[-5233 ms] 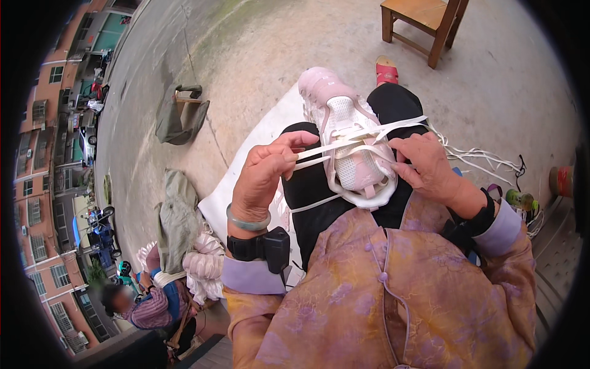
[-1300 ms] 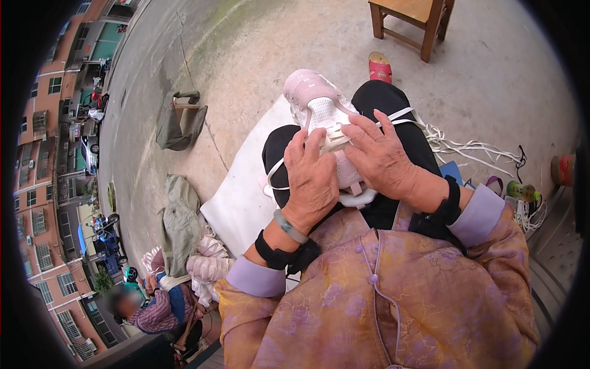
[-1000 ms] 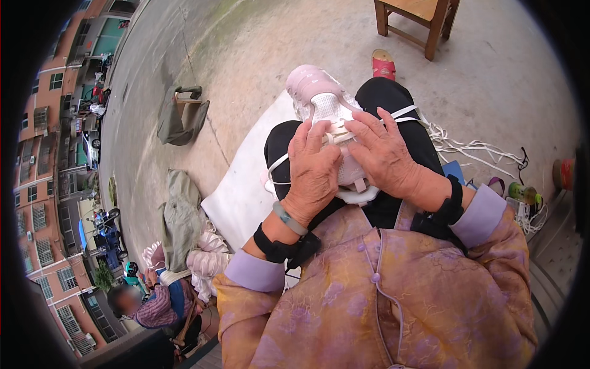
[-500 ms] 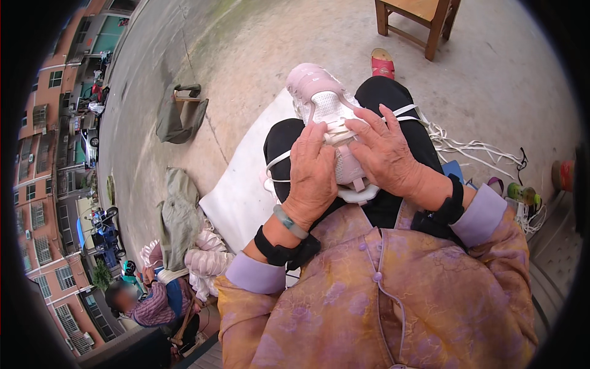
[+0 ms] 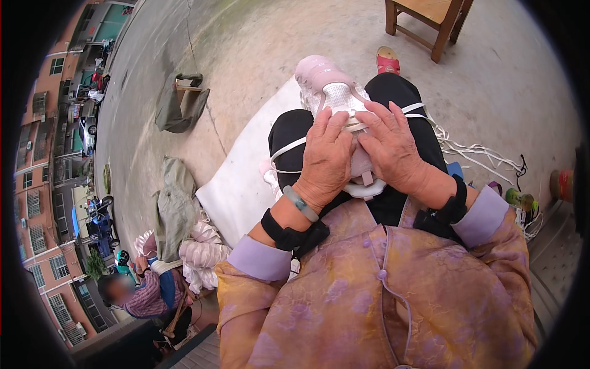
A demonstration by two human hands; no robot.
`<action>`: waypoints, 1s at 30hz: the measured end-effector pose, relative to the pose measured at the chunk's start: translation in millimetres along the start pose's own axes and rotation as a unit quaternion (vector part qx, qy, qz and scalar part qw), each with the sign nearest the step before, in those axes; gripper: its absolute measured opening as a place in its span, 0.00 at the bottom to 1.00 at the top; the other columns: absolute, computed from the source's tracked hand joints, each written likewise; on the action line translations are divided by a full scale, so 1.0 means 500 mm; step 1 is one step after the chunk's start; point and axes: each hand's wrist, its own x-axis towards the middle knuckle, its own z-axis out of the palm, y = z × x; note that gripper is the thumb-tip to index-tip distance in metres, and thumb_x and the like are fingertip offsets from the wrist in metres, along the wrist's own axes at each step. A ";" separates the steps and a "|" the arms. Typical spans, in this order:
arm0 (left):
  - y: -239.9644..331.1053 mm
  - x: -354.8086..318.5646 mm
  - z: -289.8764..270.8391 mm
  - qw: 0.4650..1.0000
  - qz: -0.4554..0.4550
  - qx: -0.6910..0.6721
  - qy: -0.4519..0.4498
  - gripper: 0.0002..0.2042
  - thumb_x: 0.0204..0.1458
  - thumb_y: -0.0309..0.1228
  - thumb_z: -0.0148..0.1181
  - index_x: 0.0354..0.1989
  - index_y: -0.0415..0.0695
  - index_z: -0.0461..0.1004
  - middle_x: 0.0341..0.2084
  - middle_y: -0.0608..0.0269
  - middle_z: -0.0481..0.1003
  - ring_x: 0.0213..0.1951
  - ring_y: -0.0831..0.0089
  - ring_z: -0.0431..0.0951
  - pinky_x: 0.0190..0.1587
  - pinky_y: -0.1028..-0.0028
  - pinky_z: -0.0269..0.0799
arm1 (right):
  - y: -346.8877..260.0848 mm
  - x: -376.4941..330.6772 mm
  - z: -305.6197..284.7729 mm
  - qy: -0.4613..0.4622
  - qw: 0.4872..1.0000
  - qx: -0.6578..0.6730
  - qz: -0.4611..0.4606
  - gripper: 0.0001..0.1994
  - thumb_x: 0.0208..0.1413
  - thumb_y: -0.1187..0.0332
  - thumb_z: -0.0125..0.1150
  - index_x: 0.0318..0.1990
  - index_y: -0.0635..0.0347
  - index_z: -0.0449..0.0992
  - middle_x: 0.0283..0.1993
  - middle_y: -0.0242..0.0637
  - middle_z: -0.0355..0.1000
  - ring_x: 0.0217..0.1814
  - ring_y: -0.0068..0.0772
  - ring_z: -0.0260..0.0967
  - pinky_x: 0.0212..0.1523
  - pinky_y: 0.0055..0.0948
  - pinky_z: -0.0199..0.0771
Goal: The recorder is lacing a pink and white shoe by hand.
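A pink and white sneaker (image 5: 319, 72) lies across my lap, its toe pointing away from me. My left hand (image 5: 326, 157) bends over its lacing area, fingertips pinched at a white shoelace (image 5: 289, 147) that loops out over my left knee. Opposite it, the fingers of my right hand (image 5: 392, 152) close on the lacing too, and a lace end runs from there across my right knee. The thumbs are mostly hidden, so the exact grip of each hand is partly covered. Between my wrists the pink heel tab and white sole show.
White cloth (image 5: 246, 157) spreads under the shoe and down to the left. Loose white laces (image 5: 470, 149) hang at the right. A wooden chair (image 5: 424, 17) stands ahead. At lower left a person (image 5: 153, 295) sits by piled pink-white shoes (image 5: 206, 258) and a grey-green cloth (image 5: 175, 209).
Both hands have drawn closer together over the lacing, the left moving to the right and forward. The view has shifted slightly; the sneaker still lies on my lap.
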 end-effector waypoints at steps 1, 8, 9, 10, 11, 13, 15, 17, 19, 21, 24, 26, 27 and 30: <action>0.003 0.002 0.001 1.000 -0.001 -0.003 0.005 0.07 0.42 0.20 0.57 0.31 0.36 0.68 0.48 0.46 0.66 0.55 0.44 0.63 0.57 0.58 0.58 | 0.000 -0.001 -0.001 -0.001 1.000 0.000 -0.001 0.08 0.41 0.69 0.56 0.31 0.59 0.73 0.53 0.43 0.62 0.63 0.45 0.53 0.61 0.56 0.46; -0.002 -0.018 -0.019 0.997 -0.015 -0.071 -0.015 0.06 0.43 0.17 0.54 0.32 0.34 0.68 0.50 0.42 0.64 0.54 0.43 0.63 0.57 0.58 0.58 | 0.001 -0.004 0.000 -0.004 1.000 0.009 0.003 0.09 0.39 0.71 0.56 0.31 0.60 0.72 0.53 0.43 0.62 0.63 0.45 0.54 0.60 0.56 0.49; 0.003 -0.018 -0.013 0.998 -0.018 -0.053 -0.001 0.06 0.43 0.17 0.54 0.32 0.34 0.68 0.50 0.42 0.65 0.54 0.43 0.63 0.57 0.58 0.59 | 0.000 -0.004 0.002 0.000 1.000 0.017 0.003 0.09 0.39 0.71 0.56 0.31 0.60 0.72 0.53 0.43 0.62 0.63 0.45 0.54 0.59 0.56 0.49; 0.007 -0.018 -0.008 0.999 -0.021 -0.035 0.014 0.07 0.43 0.17 0.54 0.32 0.34 0.68 0.50 0.42 0.65 0.54 0.43 0.63 0.57 0.59 0.59 | -0.001 -0.004 0.004 -0.001 1.000 0.017 0.003 0.09 0.39 0.71 0.56 0.31 0.60 0.72 0.53 0.43 0.62 0.63 0.45 0.54 0.59 0.56 0.49; 0.010 -0.018 -0.006 0.999 -0.022 -0.036 0.014 0.07 0.43 0.17 0.54 0.32 0.34 0.68 0.50 0.42 0.65 0.54 0.43 0.63 0.57 0.59 0.59 | -0.002 -0.004 0.005 0.000 1.000 0.014 0.010 0.08 0.40 0.71 0.56 0.32 0.60 0.72 0.53 0.43 0.62 0.62 0.45 0.54 0.59 0.56 0.50; 0.015 -0.016 -0.002 0.999 -0.028 -0.022 0.020 0.06 0.41 0.17 0.54 0.30 0.34 0.69 0.49 0.41 0.65 0.54 0.43 0.64 0.56 0.58 0.60 | -0.001 -0.005 0.009 0.001 1.000 0.010 0.018 0.08 0.40 0.71 0.56 0.32 0.60 0.71 0.53 0.43 0.63 0.62 0.45 0.54 0.58 0.57 0.50; 0.015 -0.016 0.004 0.999 -0.024 -0.021 0.028 0.06 0.41 0.17 0.54 0.30 0.34 0.69 0.49 0.41 0.65 0.54 0.43 0.64 0.56 0.59 0.60 | -0.002 -0.008 0.013 0.005 0.999 0.019 0.036 0.08 0.41 0.72 0.55 0.32 0.60 0.71 0.53 0.43 0.62 0.62 0.45 0.54 0.58 0.59 0.50; 0.014 -0.019 0.007 0.999 -0.022 -0.019 0.035 0.06 0.40 0.17 0.54 0.30 0.34 0.69 0.49 0.41 0.66 0.54 0.43 0.64 0.56 0.59 0.60 | -0.005 -0.005 0.016 -0.004 0.999 0.023 0.042 0.07 0.42 0.72 0.55 0.32 0.60 0.71 0.53 0.43 0.61 0.62 0.45 0.55 0.58 0.60 0.50; 0.013 -0.020 0.008 0.999 -0.022 -0.020 0.042 0.06 0.40 0.16 0.55 0.30 0.34 0.70 0.49 0.41 0.66 0.54 0.43 0.64 0.56 0.59 0.61 | -0.003 -0.006 0.019 -0.014 0.998 0.028 0.046 0.07 0.43 0.72 0.54 0.32 0.59 0.70 0.53 0.43 0.60 0.62 0.44 0.54 0.58 0.62 0.48; 0.011 -0.023 0.009 0.998 -0.025 -0.036 0.045 0.07 0.40 0.16 0.55 0.30 0.34 0.70 0.50 0.41 0.65 0.54 0.43 0.64 0.56 0.60 0.61 | -0.003 -0.008 0.023 -0.012 0.999 0.026 0.045 0.07 0.43 0.72 0.54 0.32 0.59 0.70 0.53 0.43 0.59 0.62 0.45 0.54 0.58 0.62 0.47; 0.007 -0.024 0.008 0.996 -0.035 -0.064 0.054 0.07 0.40 0.16 0.55 0.30 0.34 0.70 0.50 0.39 0.65 0.54 0.44 0.64 0.56 0.60 0.60 | -0.002 -0.008 0.026 -0.013 0.999 0.026 0.037 0.07 0.43 0.72 0.54 0.33 0.60 0.69 0.54 0.44 0.58 0.63 0.45 0.52 0.59 0.63 0.43; 0.009 -0.027 0.001 0.994 -0.041 -0.078 0.060 0.06 0.41 0.17 0.54 0.30 0.33 0.69 0.51 0.39 0.64 0.54 0.44 0.64 0.56 0.60 0.60 | -0.005 -0.007 0.022 -0.016 0.999 0.027 0.031 0.07 0.43 0.72 0.54 0.33 0.61 0.69 0.55 0.45 0.58 0.64 0.46 0.52 0.60 0.63 0.41; 0.015 -0.028 -0.006 0.996 -0.043 -0.060 0.045 0.07 0.40 0.18 0.55 0.30 0.33 0.69 0.51 0.38 0.64 0.53 0.44 0.64 0.56 0.59 0.59 | -0.006 -0.007 0.019 -0.010 0.999 0.013 0.027 0.07 0.43 0.72 0.54 0.32 0.61 0.68 0.57 0.46 0.57 0.64 0.46 0.51 0.60 0.63 0.41; 0.030 -0.025 -0.027 0.999 -0.037 -0.013 0.022 0.07 0.38 0.19 0.55 0.28 0.33 0.69 0.51 0.38 0.64 0.53 0.44 0.64 0.57 0.58 0.57 | -0.015 0.002 -0.008 -0.011 1.000 -0.012 0.018 0.08 0.42 0.73 0.54 0.32 0.63 0.68 0.59 0.48 0.55 0.65 0.47 0.49 0.61 0.63 0.39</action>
